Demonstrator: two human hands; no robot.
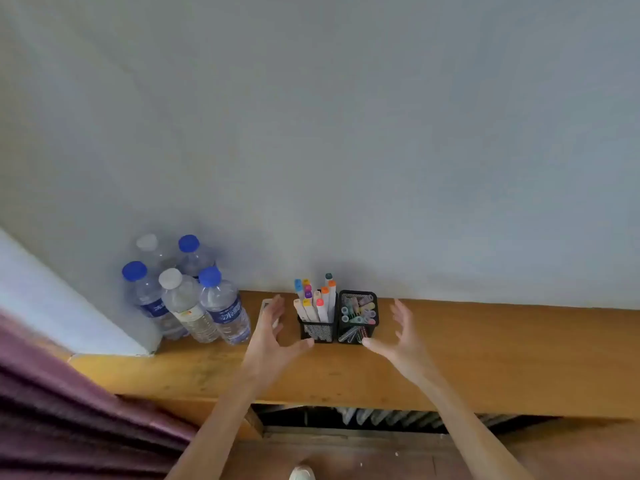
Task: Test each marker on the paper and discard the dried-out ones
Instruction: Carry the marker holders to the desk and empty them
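My left hand (273,332) is spread, fingers straight and apart, thumb pointing toward 3 o'clock. It holds nothing. My right hand (401,336) mirrors it: fingers spread, thumb pointing toward 9 o'clock, nothing held. The two hands flank a pair of black mesh holders standing side by side on the wooden shelf (502,351), close to the wall (346,133).

The left holder (317,331) stands at 3 o'clock from my left hand. It contains the markers (320,301), upright, white-bodied with coloured caps. My left thumb tip lies at its lower front corner; whether it touches, I cannot tell. The right holder (356,329) touches the left holder and stands at 9 o'clock from my right hand. It contains shorter coloured items, too blurred to identify. My right thumb tip lies near its lower front corner.

A small pale object (267,304) lies partly behind my left fingers. Five bottles (194,299) are grouped at 9 o'clock from my left hand. A purple curtain (69,420) fills the 8 o'clock corner.
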